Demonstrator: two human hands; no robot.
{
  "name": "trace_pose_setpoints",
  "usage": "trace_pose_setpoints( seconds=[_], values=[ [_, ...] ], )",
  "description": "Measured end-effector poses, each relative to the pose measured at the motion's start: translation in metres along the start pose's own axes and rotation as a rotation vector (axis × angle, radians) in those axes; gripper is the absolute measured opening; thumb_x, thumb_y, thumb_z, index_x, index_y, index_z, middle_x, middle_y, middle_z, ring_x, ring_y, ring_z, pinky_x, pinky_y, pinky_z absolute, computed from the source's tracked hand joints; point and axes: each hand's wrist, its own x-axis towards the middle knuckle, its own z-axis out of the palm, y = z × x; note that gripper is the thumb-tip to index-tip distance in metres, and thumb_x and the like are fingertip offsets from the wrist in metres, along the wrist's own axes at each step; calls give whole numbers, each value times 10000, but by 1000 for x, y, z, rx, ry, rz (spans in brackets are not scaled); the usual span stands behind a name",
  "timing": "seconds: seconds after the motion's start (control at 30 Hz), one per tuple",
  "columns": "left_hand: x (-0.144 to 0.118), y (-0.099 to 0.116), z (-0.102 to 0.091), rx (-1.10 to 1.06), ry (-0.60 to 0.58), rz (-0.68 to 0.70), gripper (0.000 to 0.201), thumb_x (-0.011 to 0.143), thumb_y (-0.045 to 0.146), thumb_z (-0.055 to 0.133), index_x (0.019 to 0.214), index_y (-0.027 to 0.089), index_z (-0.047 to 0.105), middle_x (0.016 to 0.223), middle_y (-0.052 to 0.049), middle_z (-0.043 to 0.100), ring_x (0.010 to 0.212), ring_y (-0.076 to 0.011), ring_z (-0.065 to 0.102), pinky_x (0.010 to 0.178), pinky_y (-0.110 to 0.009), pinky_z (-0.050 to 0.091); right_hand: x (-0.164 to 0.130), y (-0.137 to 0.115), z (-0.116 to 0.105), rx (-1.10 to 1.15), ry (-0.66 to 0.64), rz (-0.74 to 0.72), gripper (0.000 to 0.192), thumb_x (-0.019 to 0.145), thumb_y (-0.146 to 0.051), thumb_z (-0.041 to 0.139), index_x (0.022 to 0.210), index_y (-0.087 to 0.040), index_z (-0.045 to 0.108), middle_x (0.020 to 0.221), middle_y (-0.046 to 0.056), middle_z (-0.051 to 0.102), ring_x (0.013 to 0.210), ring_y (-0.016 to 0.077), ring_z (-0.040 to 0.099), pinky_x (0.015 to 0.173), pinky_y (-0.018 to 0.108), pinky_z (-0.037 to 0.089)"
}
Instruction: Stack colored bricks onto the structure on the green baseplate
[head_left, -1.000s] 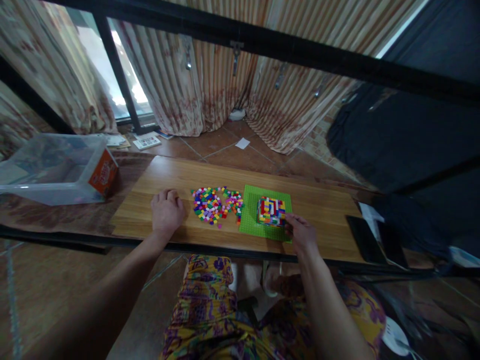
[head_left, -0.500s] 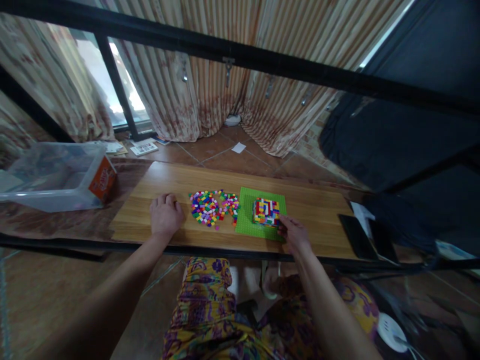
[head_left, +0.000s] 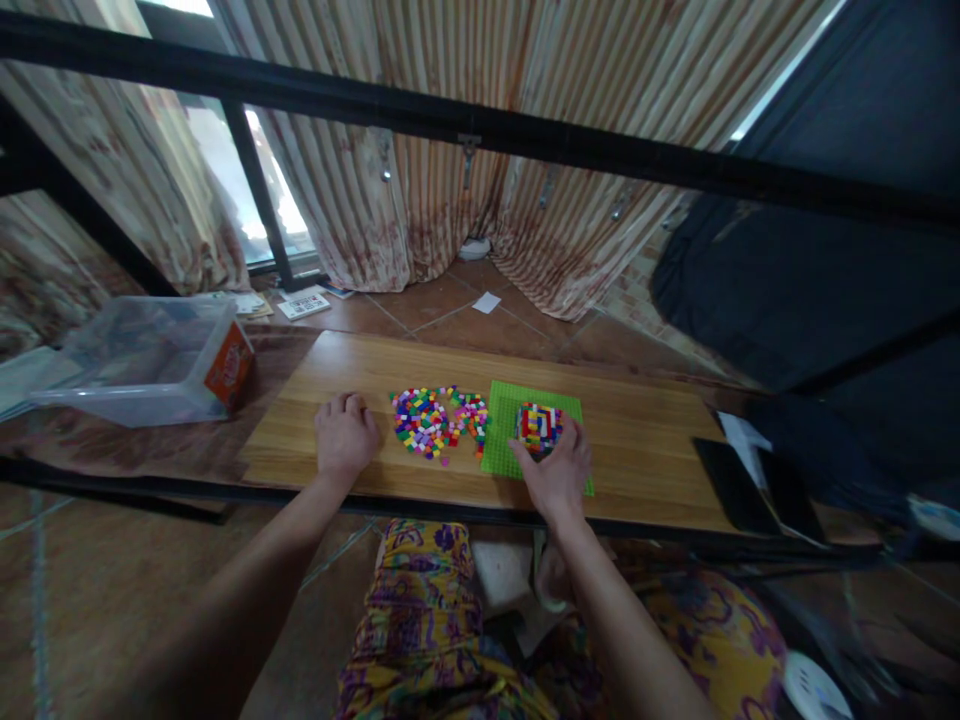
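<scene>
A square structure of stacked toy bricks in many colours stands on a green baseplate. My right hand reaches around its near side, the thumb by the left front corner and the fingers along the right side, gripping it. To the left of the plate, loose toy bricks lie spread in a pile. My left hand rests on the wooden board just left of that pile. Its fingers are curled downward, and whatever may be under them is hidden.
On the left is a clear plastic box with an orange label. Dark flat objects lie at the board's right end. A black metal bar crosses beyond the wooden board, with striped curtains behind.
My right hand has moved from the structure's right front corner to spread around its near side. My left hand stays beside the pile. The whole view has shifted slightly.
</scene>
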Motion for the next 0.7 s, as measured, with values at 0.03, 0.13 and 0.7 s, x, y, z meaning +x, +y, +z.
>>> trace_pose_setpoints(
  seconds=[0.03, 0.13, 0.7],
  values=[
    [0, 1, -1, -1, 3, -1, 295, 873, 258, 406, 1018, 129, 628, 1132, -183, 624, 1035, -339, 545, 904, -469, 396, 1, -2, 4, -22, -1, -9, 933, 708, -617, 670, 1431, -109, 368, 1415, 264, 430, 1302, 389, 396, 1033, 569, 347],
    [-1, 2, -3, -1, 2, -6, 276, 867, 246, 412, 1005, 138, 626, 1116, -174, 624, 1030, -332, 548, 902, -465, 396, 3, 0, 13, -57, 1, -37, 863, 743, -537, 662, 1433, -116, 359, 1446, 261, 397, 1327, 389, 366, 1033, 578, 346],
    [-2, 4, -3, -13, -32, -26, 280, 873, 231, 409, 1030, 134, 620, 1140, -179, 619, 1080, -335, 538, 926, -475, 399, -6, -3, -4, -90, 41, -223, 524, 863, -445, 541, 1306, -163, 540, 1443, 206, 430, 1307, 360, 387, 1036, 583, 326]
  ],
)
